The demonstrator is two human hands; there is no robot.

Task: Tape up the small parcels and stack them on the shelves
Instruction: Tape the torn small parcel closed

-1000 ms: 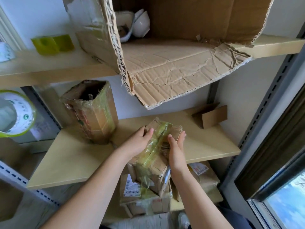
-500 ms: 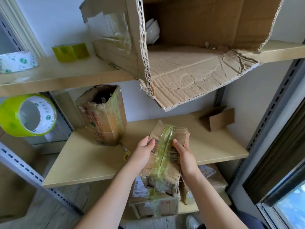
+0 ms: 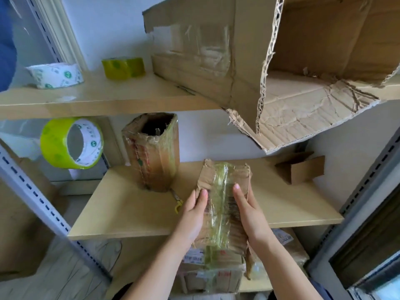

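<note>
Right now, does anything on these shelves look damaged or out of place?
Yes. The big cardboard box on the top shelf is torn, its crumpled flap overhanging the edge. The upright parcel below has a gaping, ragged top.

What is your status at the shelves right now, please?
Left hand and right hand hold the taped parcel by its sides. Parcel over middle shelf, front end overhanging. Upright open parcel stands left, apart; nothing blocking.

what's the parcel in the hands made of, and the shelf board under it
Parcel: looks like brown corrugated cardboard, creased, wrapped in glossy clear tape with a greenish tint. Shelf board: pale, smooth, wood-look panel, probably laminate; the light sheen suggests a coated finish.
</note>
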